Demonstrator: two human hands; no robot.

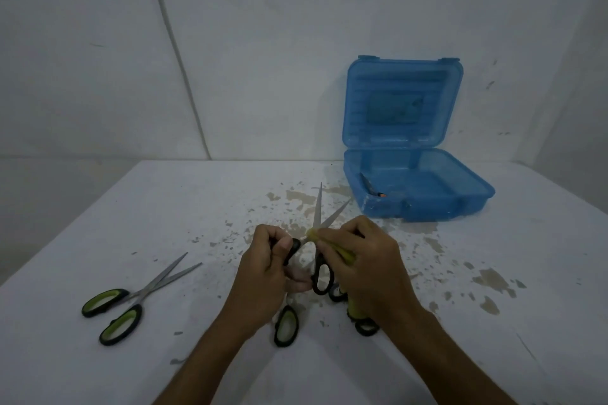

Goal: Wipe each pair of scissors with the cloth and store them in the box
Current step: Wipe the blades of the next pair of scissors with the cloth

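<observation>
We find the left hand (263, 268) gripping the open scissors (318, 223) by a handle loop, the right hand (365, 260) pinching the soft cloth (342, 251) at the pivot beside it; stiff, sharp blades, best held by the loops.

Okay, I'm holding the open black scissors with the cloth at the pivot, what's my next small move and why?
Probably slide the yellow cloth in your right hand up along the blades toward the tips; the left hand steadies the handle, and the cloth sits only near the pivot, blades unwiped.
</observation>
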